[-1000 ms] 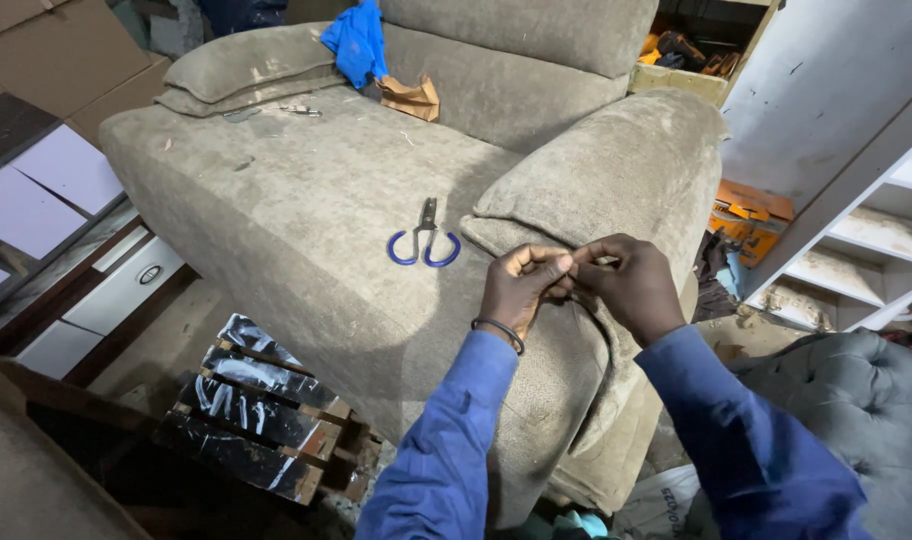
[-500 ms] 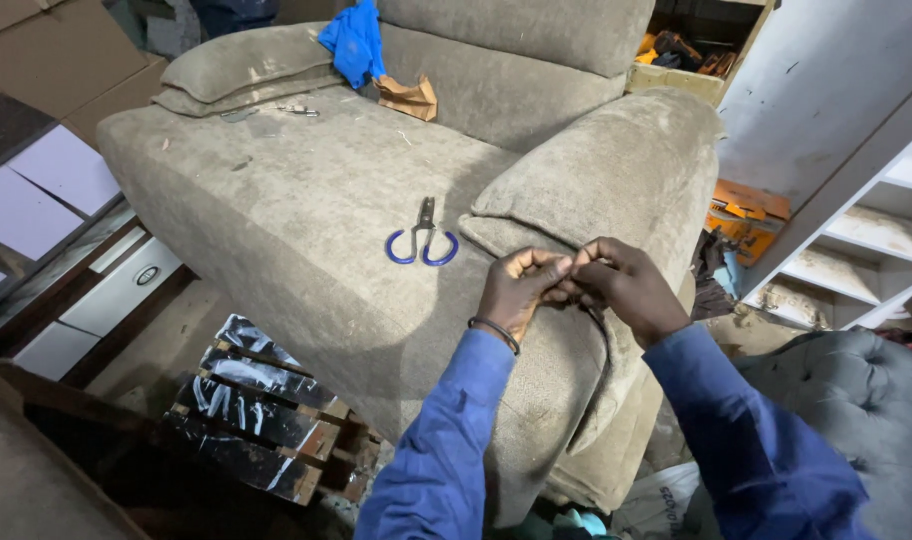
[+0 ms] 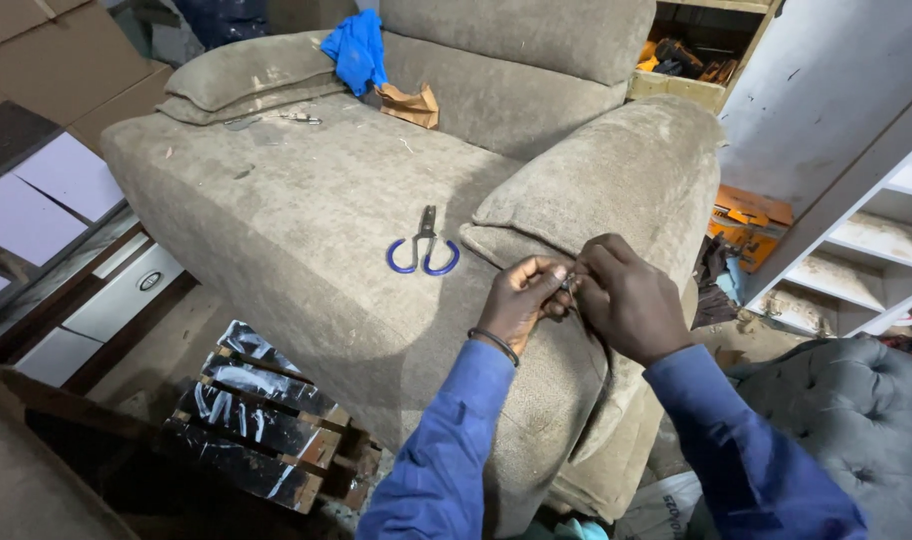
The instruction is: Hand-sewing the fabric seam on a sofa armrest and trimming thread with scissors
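Little has changed since the earlier frames: both hands stay pinched together at the front of the armchair's [image 3: 306,230] arm cushion [image 3: 616,170], and the view has only drifted slightly. The left hand [image 3: 521,300] is closed, fingertips pressed on something small at the fabric seam (too small to identify; possibly a needle or pin, cannot tell). The right hand [image 3: 626,300] is closed too, fingers curled and meeting the left hand's fingertips at the same spot, touching. Both wrists come out of blue sleeves; a dark band sits on the left wrist.

The scissors [image 3: 423,250] with blue handles lie in the same place on the seat, blades shut, pointing away, just left of the hands and apart from them.

At the back of the seat a blue cloth [image 3: 356,48] drapes over the far arm, with a crumpled brown paper piece [image 3: 411,103] touching it on the right.

Packaging and signs: an orange flat box [image 3: 751,215] with dark print lies on the floor right of the chair, below the white shelving [image 3: 876,240]. A yellow-edged wooden crate [image 3: 691,60] holds orange and black tools behind the chair. Dark glossy slabs [image 3: 251,415] with white scrawl are stacked at lower left. Brown cardboard [image 3: 46,55] leans at upper left.
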